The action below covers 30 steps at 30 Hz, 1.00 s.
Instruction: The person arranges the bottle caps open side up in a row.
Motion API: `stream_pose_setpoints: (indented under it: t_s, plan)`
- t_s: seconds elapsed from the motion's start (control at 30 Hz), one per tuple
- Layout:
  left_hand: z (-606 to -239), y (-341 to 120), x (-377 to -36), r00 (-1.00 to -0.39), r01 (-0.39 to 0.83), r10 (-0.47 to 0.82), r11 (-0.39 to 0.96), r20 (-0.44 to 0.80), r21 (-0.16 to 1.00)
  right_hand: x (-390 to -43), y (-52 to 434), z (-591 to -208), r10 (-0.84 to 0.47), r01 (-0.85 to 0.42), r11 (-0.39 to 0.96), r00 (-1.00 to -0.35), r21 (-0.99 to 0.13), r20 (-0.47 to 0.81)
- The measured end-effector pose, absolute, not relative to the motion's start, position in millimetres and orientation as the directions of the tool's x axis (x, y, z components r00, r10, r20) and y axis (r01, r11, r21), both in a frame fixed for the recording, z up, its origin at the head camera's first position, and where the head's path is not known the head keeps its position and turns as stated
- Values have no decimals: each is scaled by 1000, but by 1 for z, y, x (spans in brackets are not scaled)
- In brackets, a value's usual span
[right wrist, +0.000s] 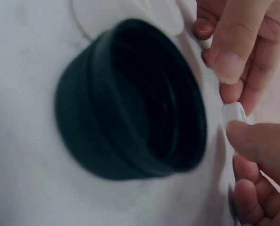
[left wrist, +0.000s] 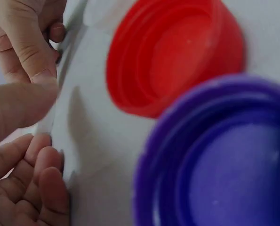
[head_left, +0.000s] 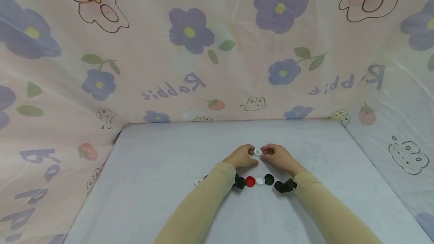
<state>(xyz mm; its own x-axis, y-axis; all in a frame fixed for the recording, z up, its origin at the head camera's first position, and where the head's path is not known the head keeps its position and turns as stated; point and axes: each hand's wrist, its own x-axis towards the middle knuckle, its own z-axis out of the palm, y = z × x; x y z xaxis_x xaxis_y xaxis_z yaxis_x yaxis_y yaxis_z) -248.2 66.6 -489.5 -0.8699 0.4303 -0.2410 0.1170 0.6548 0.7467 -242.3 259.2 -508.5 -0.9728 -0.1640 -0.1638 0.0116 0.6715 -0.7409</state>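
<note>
Between the fingertips of both hands, a small white bottle cap (head_left: 257, 151) with dark marks on its face is held just above the table. My left hand (head_left: 242, 156) pinches its left edge; my right hand (head_left: 278, 158) grips the opposite side. A right thumb (right wrist: 252, 139) presses the white cap (right wrist: 233, 112) in the right wrist view. In the left wrist view, the left hand (left wrist: 24, 155) partly hides that cap. Nearer the body lie a red cap (head_left: 250, 181), a white cap (head_left: 259, 181) and a black cap (head_left: 269, 179), hollow sides up. A purple-blue cap (left wrist: 234, 169) sits beside the red one.
Another white cap (head_left: 198, 181) lies at the left end of the row, partly behind the left sleeve (head_left: 200, 199). Black wrist cameras (head_left: 286, 186) hang near the caps. Patterned curtains (head_left: 217, 63) enclose the white table (head_left: 162, 142).
</note>
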Motion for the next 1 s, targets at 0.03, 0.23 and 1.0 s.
stream_pose_setpoints:
  t_s: [0.03,0.23,1.0]
  plan:
    - [-490,67,-248,-871,116,430,653,-239,748,-242,258,-509,-168,6,673,-973,-739,-161]
    - [-489,66,-248,-871,100,418,665,-257,740,-243,255,-513,-170,2,660,-974,-751,-151]
    - [-478,53,-242,-893,147,426,586,-149,797,-230,244,-495,-251,-130,678,-966,-724,-62]
